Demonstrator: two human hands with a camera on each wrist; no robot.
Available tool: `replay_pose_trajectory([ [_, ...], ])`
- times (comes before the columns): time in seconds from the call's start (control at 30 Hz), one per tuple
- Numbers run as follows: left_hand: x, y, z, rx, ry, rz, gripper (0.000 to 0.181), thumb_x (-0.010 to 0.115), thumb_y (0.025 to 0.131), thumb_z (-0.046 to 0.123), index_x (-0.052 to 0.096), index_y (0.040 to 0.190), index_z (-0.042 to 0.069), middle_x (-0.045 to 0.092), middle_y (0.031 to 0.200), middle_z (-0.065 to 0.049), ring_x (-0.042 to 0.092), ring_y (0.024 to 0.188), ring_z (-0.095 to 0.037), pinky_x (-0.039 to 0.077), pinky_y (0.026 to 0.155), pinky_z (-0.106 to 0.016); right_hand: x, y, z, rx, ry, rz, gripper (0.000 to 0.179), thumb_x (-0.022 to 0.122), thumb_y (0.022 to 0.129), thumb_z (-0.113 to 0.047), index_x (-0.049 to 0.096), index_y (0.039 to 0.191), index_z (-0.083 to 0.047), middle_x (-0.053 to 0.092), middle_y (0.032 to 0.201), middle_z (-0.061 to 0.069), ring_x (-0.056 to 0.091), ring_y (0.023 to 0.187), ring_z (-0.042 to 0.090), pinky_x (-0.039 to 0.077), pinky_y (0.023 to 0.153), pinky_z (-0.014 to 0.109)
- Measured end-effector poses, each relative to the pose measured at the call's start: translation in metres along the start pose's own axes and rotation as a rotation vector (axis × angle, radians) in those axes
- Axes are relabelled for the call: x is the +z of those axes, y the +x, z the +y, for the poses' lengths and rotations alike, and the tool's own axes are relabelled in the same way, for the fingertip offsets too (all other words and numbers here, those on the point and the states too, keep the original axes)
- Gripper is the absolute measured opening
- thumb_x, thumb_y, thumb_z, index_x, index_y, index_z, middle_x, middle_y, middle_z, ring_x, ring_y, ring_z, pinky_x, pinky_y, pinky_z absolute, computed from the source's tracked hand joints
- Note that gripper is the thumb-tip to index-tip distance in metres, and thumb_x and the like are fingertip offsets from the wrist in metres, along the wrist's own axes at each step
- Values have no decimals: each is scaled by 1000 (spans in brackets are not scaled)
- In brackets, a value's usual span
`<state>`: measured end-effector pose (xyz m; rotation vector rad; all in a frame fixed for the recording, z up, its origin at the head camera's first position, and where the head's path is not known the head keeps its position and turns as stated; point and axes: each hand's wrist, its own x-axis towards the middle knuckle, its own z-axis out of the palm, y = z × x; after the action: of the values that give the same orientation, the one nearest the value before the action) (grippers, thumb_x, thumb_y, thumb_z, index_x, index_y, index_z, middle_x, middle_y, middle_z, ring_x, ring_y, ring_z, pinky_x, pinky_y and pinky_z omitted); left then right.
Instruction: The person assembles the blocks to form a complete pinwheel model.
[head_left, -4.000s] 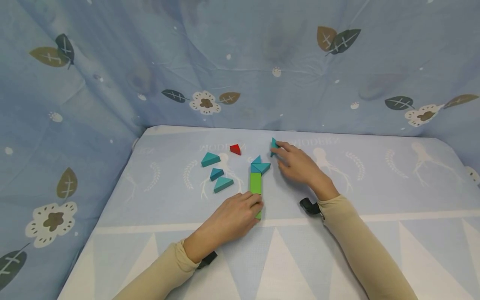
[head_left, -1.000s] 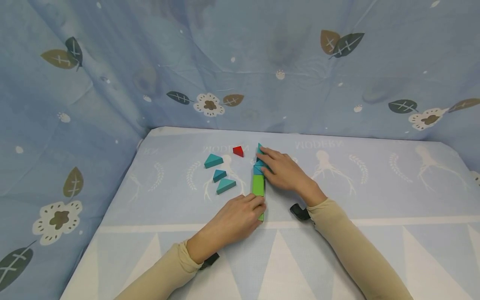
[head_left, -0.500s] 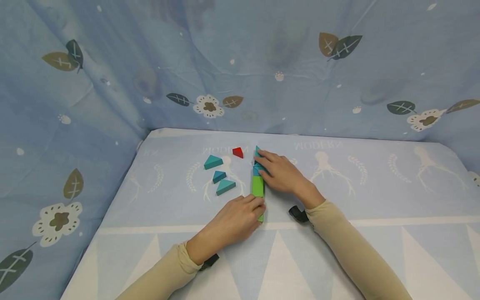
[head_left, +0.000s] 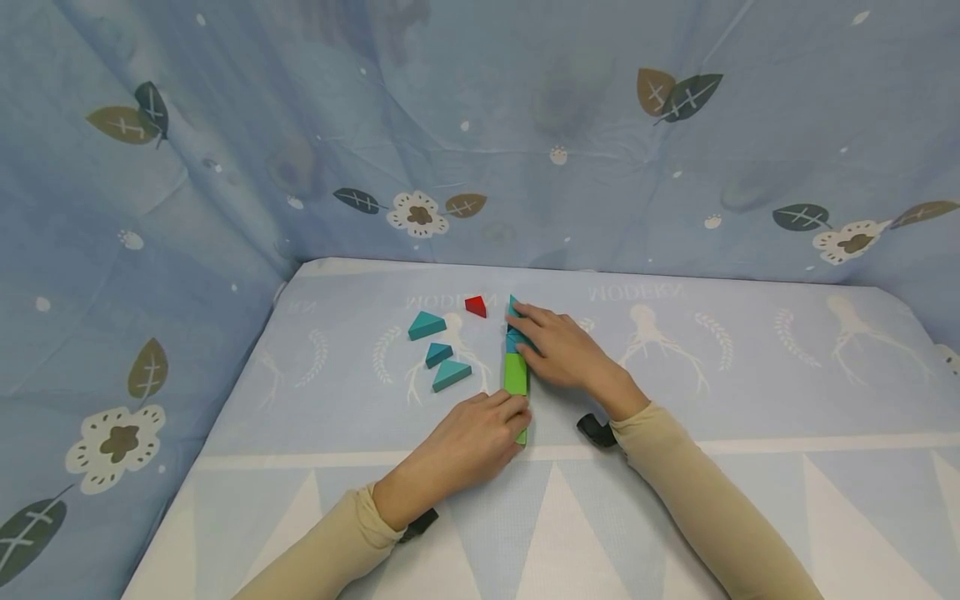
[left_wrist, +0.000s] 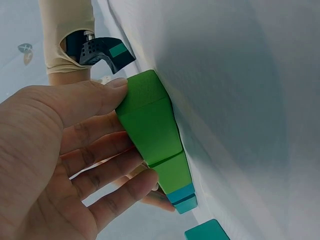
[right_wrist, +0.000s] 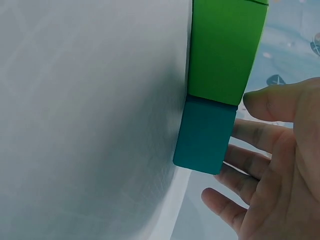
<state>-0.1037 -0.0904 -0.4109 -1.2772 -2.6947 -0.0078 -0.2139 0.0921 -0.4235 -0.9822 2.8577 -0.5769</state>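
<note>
Two green blocks (head_left: 515, 375) lie end to end in a row running away from me. Blue-teal triangular blocks (head_left: 513, 340) continue the row at its far end. My left hand (head_left: 468, 433) holds the nearer green block (left_wrist: 150, 125), thumb at its near end and fingers over its top, hiding much of it. At the far end my right hand (head_left: 566, 346) has its fingertips on a teal triangular block (head_left: 512, 305), its pointed tip showing past them. In the right wrist view, the thumb sits by the joint between green and a teal block (right_wrist: 205, 135), fingers along the teal's upper side.
Left of the row lie a teal triangular block (head_left: 427, 325), a smaller blue-teal one (head_left: 438, 354) and another teal one (head_left: 452, 375). A red block (head_left: 476, 307) lies farther back. A patterned blue curtain (head_left: 480, 167) rises behind the table (head_left: 750, 358).
My right hand has moved left, bringing a teal triangular block to the row's far end; over the last second it shifts slightly left. My left hand keeps its hold on the green block.
</note>
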Motion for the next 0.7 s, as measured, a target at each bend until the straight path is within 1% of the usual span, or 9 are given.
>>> replay_pose_trajectory([
  [0.3,1,0,0,1,4,10,27,75,86,26,72,109,13,64,115,4,59,105,-11,53,79,-26,0,-1,0,-8,-5,-5,49,52,101,-25,45,147,-10,37,156,11,35,144,29,35,113,51],
  [0.7,0,0,0,-6,2,-6,27,74,87,27,72,110,13,64,116,4,59,107,-11,53,82,-28,-1,-1,-2,-26,-16,4,48,53,101,-25,47,145,-9,38,155,11,36,144,28,35,113,51],
])
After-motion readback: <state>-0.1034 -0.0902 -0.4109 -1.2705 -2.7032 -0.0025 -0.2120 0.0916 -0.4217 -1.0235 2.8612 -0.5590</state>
